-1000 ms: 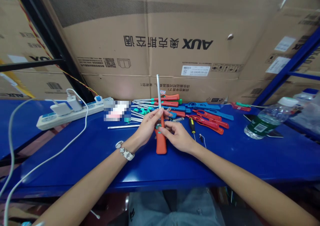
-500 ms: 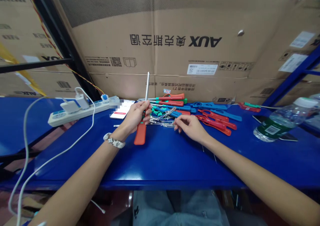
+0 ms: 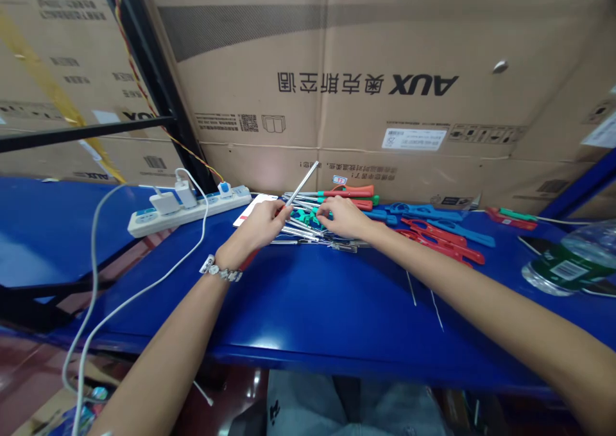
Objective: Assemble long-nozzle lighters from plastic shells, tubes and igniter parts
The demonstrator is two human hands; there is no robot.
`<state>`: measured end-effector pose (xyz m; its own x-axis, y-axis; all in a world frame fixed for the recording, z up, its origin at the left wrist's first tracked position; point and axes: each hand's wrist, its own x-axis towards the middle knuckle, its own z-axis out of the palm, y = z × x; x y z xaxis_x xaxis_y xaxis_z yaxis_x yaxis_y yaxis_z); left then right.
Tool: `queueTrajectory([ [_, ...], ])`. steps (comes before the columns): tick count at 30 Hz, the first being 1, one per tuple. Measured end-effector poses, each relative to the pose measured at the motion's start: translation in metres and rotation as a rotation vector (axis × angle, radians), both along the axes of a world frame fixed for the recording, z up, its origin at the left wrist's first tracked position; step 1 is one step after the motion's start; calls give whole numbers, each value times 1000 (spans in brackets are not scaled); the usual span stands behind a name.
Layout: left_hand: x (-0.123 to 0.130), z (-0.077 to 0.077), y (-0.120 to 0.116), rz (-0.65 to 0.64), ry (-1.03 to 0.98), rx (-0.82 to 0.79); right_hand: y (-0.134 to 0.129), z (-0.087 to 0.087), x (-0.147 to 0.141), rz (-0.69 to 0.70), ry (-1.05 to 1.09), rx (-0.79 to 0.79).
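My left hand (image 3: pixel 262 224) is closed around a long-nose lighter (image 3: pixel 304 180). Its silver tube slants up to the right past my thumb, and part of the red handle shows below my palm. My right hand (image 3: pixel 345 218) is over the pile of parts, its fingers bent together near the green plastic pieces (image 3: pixel 304 217); what they pinch, if anything, is hidden. Metal tubes and thin rods (image 3: pixel 303 232) lie between the two hands. Behind my right hand are red-handled lighters (image 3: pixel 353 192). To its right lie blue handle shells (image 3: pixel 423 211) and red handle shells (image 3: pixel 440 240).
A white power strip (image 3: pixel 192 214) with plugs and cables stands at the left of the blue table (image 3: pixel 312 307). Beside it lies a white card or phone (image 3: pixel 255 208). A water bottle (image 3: pixel 568 262) is at the right. Cardboard boxes (image 3: pixel 366 38) rise behind.
My left hand has tipped the lighter over to the right, its handle now mostly hidden. My right hand has moved forward and left into the parts. The view has shifted left.
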<state>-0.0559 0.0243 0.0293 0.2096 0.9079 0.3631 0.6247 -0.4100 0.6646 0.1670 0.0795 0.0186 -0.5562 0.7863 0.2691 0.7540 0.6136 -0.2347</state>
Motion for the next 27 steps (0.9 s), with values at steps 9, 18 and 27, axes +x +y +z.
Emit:
queueTrajectory([
  [9, -21, -5, 1, 53, -173, -182, 37, 6, -59, -170, -132, -71],
  [18, -18, -11, 2, 9, -125, -196, 38, 7, -75, -287, 4, -111],
  [27, 16, -10, -16, -214, 85, 39, -27, -6, 49, -30, 959, -475],
])
